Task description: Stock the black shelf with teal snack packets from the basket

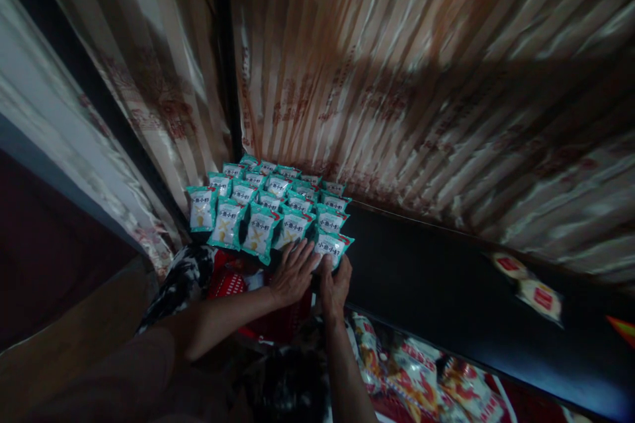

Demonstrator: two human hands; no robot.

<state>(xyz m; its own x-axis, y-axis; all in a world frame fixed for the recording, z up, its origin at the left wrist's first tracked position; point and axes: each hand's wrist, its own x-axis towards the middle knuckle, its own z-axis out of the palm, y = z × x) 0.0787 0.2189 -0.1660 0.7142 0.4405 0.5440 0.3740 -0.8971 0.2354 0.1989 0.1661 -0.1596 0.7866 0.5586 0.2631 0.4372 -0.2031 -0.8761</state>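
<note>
Rows of small teal-and-white snack bags (259, 231) stand upright, close together, at the left end of a black shelf (397, 258). My right hand (336, 285) grips the snack bag (329, 246) at the front right corner of the group, thumb on its left side and fingers on its right. Just left of it, my left hand (292, 275) is stretched out with its fingers extended, near that bag's lower left side and in front of the neighbouring bag (294, 226). Whether its fingertips touch a bag is hard to tell in the dim light.
Two pale packets with red labels (540, 297) lie farther right on the shelf. Below its front edge are larger printed snack bags (414, 370). A red basket (228, 283) is under my left forearm. Wrinkled printed sheeting (397, 79) covers the back and left side.
</note>
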